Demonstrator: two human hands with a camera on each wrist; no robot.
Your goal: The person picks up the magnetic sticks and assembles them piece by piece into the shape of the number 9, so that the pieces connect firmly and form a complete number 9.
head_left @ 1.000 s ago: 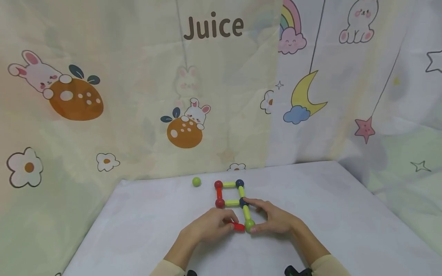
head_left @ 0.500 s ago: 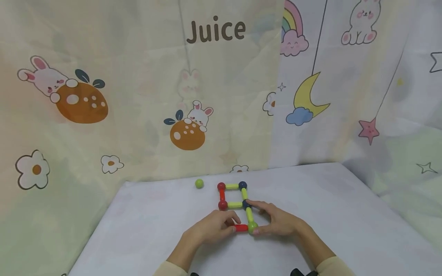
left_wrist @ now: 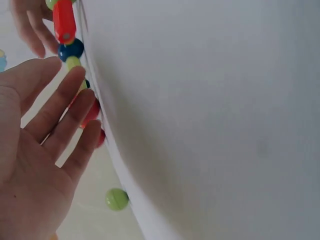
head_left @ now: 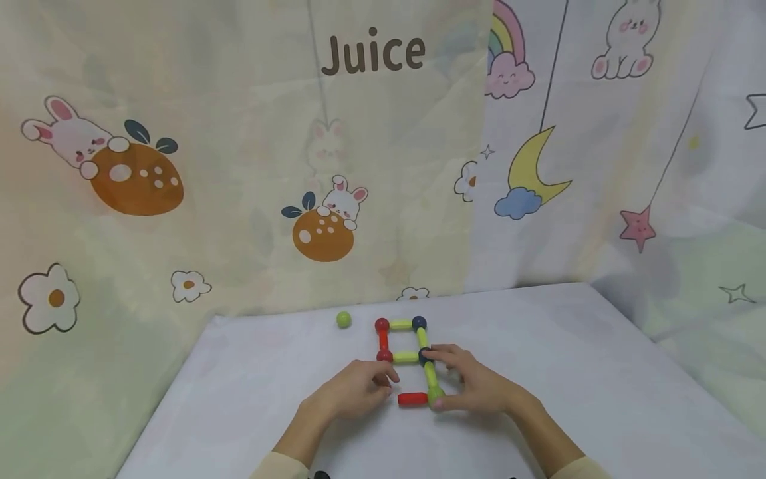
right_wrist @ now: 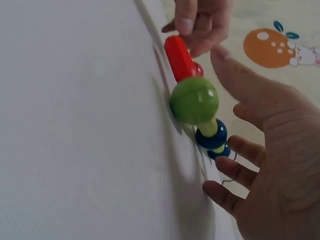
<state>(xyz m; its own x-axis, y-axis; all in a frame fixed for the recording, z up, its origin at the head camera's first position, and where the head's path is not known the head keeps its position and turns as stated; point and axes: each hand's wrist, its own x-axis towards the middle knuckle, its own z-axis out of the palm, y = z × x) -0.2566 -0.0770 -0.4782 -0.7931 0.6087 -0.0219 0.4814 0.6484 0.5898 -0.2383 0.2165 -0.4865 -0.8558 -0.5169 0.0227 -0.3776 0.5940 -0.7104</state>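
Note:
In the head view, a red stick point(head_left: 412, 399) lies on the table, its right end against a green ball point(head_left: 436, 397). A yellow stick point(head_left: 431, 375) runs from that ball up to a dark blue ball point(head_left: 425, 356), a corner of a square of sticks and balls. My left hand point(head_left: 362, 387) is just left of the red stick, holding nothing, with spread fingers point(left_wrist: 65, 107) in the left wrist view. My right hand point(head_left: 479, 381) is spread beside the right side, index finger by the blue ball, thumb by the green ball.
The square has two red balls point(head_left: 385, 356) on its left, joined by a red stick point(head_left: 383, 340). A loose green ball point(head_left: 344, 319) sits behind on the white table point(head_left: 269, 372). A printed cloth point(head_left: 239, 166) hangs at the table's back edge.
My left hand has let go of the red stick and moved back left, leaving the stick against the green ball. My right hand has barely moved.

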